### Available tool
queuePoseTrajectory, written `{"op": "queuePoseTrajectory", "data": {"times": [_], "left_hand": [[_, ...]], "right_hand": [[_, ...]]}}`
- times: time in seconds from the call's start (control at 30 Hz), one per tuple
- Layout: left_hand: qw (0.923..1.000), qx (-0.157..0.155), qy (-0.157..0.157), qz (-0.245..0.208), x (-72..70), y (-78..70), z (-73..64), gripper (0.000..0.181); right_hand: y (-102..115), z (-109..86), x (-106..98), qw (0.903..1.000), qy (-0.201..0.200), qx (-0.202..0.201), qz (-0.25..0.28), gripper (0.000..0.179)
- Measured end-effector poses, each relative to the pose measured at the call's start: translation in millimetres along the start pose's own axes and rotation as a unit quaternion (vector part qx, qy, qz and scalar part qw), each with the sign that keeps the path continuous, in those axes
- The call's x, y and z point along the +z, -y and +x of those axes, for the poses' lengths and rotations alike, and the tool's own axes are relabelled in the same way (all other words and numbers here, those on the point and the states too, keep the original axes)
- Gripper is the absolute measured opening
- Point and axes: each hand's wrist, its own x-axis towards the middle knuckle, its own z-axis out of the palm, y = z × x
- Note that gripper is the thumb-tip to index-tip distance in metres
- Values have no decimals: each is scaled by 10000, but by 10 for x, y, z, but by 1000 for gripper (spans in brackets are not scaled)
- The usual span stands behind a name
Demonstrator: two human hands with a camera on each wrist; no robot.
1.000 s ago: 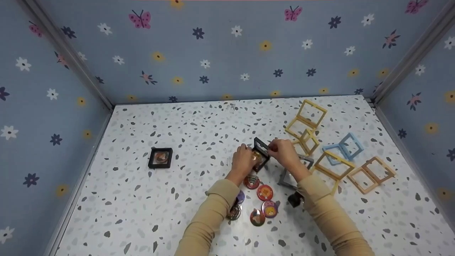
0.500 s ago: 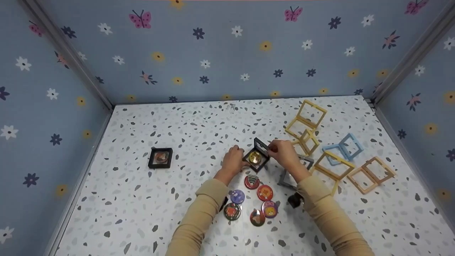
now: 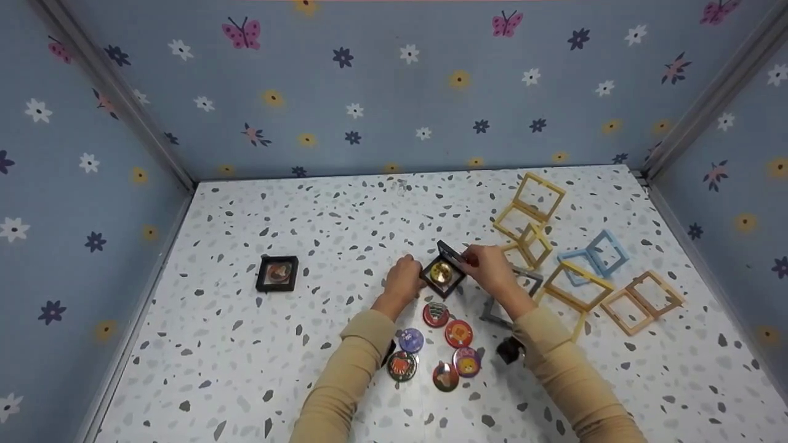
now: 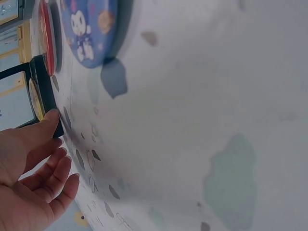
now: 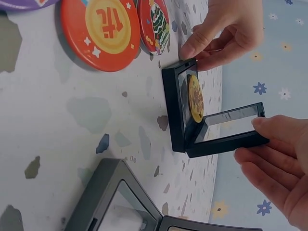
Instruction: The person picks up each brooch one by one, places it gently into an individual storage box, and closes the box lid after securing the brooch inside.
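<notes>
A black hinged display frame (image 5: 174, 115) stands part-folded on the table, its base flat and its lid (image 5: 228, 147) raised at an angle. On the clear film of the base lies a gold button badge (image 3: 441, 272). My left hand (image 3: 403, 282) holds the base's left corner between thumb and forefinger, the other fingers loosely bent in the left wrist view. With thumb and fingers, my right hand (image 3: 490, 266) pinches the outer edge of the lid. Right below the frame lies a red badge (image 3: 436, 314) with a tree print.
Several badges, including an orange one (image 3: 459, 333) and a purple one (image 3: 411, 339), lie nearer me. A closed black frame (image 3: 277, 274) sits at left. Opened grey (image 5: 103, 192), yellow (image 3: 578, 286), blue (image 3: 594, 257) and tan frames (image 3: 643, 301) spread at right. Patterned walls surround the table.
My left hand has drawn back leftward from over the badge to the base's corner, uncovering the badge. Slightly lower now, the lid leans more over the base with my right hand.
</notes>
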Motion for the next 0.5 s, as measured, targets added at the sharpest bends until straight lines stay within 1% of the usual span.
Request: {"op": "queuePoseTrajectory", "data": {"times": [0.23, 0.3, 0.5], "left_hand": [[9999, 78, -76, 118, 1, -6, -13, 12], [9999, 90, -79, 74, 0, 0, -16, 12], [9999, 156, -59, -26, 3, 14, -10, 11]], "right_hand": [[36, -46, 48, 10000, -43, -22, 7, 9], [43, -60, 68, 10000, -52, -28, 12, 8], [50, -110, 151, 9992, -255, -307, 59, 6]]}}
